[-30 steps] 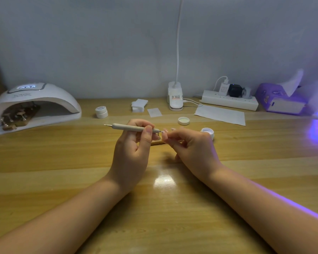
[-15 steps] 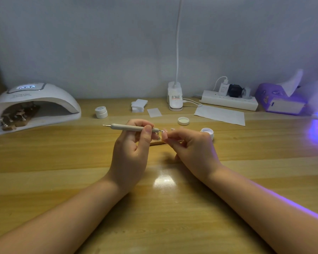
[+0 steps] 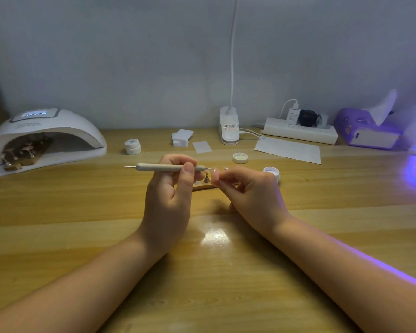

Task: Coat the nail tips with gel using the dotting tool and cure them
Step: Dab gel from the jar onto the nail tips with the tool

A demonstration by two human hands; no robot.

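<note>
holding the dotting tool point(image 3: 168, 167) level in the left hand point(image 3: 168, 200), thumb on the near side and fingers curled over the top, with its metal point aimed right at a pale nail tip point(image 3: 216, 174). the right hand point(image 3: 252, 198) pinches that tip between thumb and fingers. the tool's point sits just beside the tip, but i can't tell if it's actually touching.

just behind and below the fingers there's a small wooden stand point(image 3: 203, 186) on the desk point(image 3: 202, 272), with one little peg holder sticking up and a couple of pale round spots on it. most of it is hidden by the hands.

an open gel pot point(image 3: 272, 173) sits right behind the right hand, and its lid point(image 3: 240, 157) lies a bit further back, inside facing up. a closed white jar point(image 3: 132, 146) is off to the left, near the cure lamp point(image 3: 43, 138), which has its display lit and another stand with nail tips sitting inside the opening.

along the back wall: a stack of white pads point(image 3: 182, 137), a single wipe point(image 3: 201, 147), a clip lamp base point(image 3: 229, 127) with its neck going up, a sheet of paper point(image 3: 288, 149), a power strip point(image 3: 300, 131) with chargers plugged in, and a purple tissue box point(image 3: 368, 131). purple light glows at the far right edge.
</note>
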